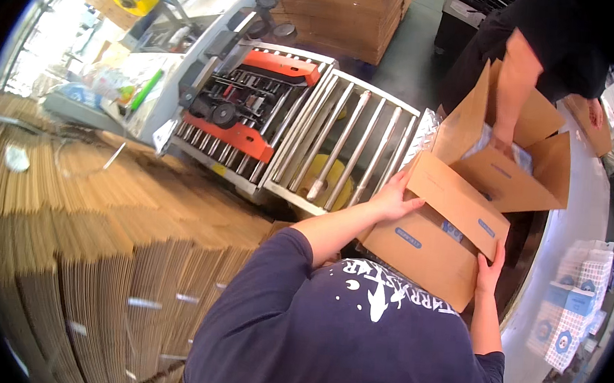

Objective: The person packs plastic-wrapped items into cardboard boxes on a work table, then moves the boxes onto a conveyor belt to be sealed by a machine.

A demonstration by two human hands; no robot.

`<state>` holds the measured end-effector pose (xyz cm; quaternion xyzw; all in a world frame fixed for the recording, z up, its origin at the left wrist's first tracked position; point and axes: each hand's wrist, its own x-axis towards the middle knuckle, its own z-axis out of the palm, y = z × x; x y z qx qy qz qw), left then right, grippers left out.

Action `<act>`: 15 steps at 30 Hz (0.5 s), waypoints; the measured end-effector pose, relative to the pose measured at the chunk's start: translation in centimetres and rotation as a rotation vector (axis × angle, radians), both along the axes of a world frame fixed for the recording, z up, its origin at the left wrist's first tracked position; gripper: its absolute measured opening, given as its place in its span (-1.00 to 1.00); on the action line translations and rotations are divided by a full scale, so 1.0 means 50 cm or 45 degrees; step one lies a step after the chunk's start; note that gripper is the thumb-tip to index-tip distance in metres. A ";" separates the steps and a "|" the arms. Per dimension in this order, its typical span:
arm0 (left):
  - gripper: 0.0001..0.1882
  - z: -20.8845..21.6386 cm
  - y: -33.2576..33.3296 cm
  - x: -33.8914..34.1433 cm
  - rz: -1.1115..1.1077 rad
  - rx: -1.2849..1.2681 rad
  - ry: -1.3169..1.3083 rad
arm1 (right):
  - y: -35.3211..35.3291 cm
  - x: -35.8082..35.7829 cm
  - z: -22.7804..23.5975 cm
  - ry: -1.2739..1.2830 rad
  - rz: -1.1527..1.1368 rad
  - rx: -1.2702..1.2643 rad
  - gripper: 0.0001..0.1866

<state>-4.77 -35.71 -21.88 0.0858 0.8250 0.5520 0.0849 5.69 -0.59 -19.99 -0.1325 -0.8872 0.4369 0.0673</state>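
A brown cardboard box [420, 260] stands close against my body, its top flaps folded partly inward with a narrow gap between them. Through the gap, blue-and-white contents show in part. My left hand [394, 199] grips the left end of the far flap, thumb on top. At the right end, my right hand [490, 267] holds the flap's corner and the box side. Just beyond stands a second cardboard box [517, 185] with its flaps up. A co-worker's hand [501, 139] reaches into it, over clear plastic-looking contents.
To the left, a roller conveyor [338, 147] leads to a sealing machine with orange side guides [236, 140]. Stacked flat cardboard [102, 270] fills the lower left. White-and-blue packages [572, 317] sit at the right beside a pale worktop [546, 279]. More cardboard [340, 16] is stacked at the back.
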 end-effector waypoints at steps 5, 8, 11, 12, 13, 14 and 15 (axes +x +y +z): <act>-0.30 0.132 -0.181 -0.194 -0.320 0.120 -0.423 | -0.223 -0.023 -0.032 0.007 0.015 -0.229 -0.43; -0.23 0.121 -0.347 -0.296 0.012 -0.269 -0.260 | -0.410 -0.132 -0.045 0.112 0.162 0.191 -0.49; -0.10 0.168 -0.473 -0.339 0.325 -1.107 0.317 | -0.560 -0.266 -0.074 0.205 0.207 0.141 -0.52; -0.07 0.138 -0.512 -0.337 0.305 -1.230 0.474 | -0.615 -0.305 -0.075 0.182 0.217 0.076 -0.54; -0.07 0.133 -0.521 -0.312 0.304 -1.233 0.463 | -0.676 -0.333 -0.074 0.172 0.221 0.074 -0.54; -0.07 0.134 -0.521 -0.267 0.145 -1.239 0.463 | -0.740 -0.362 -0.067 0.240 0.269 0.066 -0.56; -0.07 0.137 -0.529 -0.250 0.006 -1.243 0.467 | -0.782 -0.399 -0.064 0.320 0.331 0.056 -0.58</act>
